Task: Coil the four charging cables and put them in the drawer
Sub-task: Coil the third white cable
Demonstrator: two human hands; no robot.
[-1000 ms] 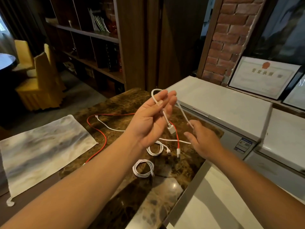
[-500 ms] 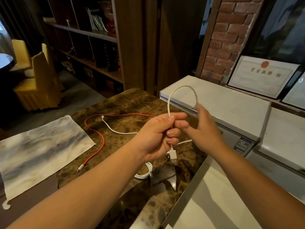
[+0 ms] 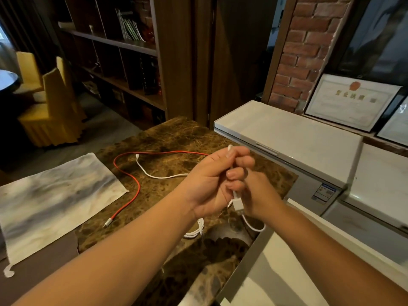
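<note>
My left hand (image 3: 209,184) and my right hand (image 3: 258,195) meet above the brown marble counter (image 3: 176,138), both curled round a short white cable (image 3: 237,200). Its white USB plug hangs below my fingers and a loop of it droops under my right hand. A long red cable (image 3: 134,180) lies uncoiled on the counter to the left. A white cable (image 3: 154,174) lies loose across it. A coiled white cable (image 3: 197,230) sits on the counter just under my left wrist, partly hidden. No drawer is in sight.
A grey-white cloth (image 3: 50,199) covers the counter's left end. White chest freezers (image 3: 287,138) stand to the right, with framed certificates (image 3: 351,102) against the brick wall behind. Dark bookshelves and yellow chairs (image 3: 50,107) fill the room at the back left.
The tall arc of white cable held up between my hands has been folded down. My right hand has closed in against my left, and both now hold the cable bunched together.
</note>
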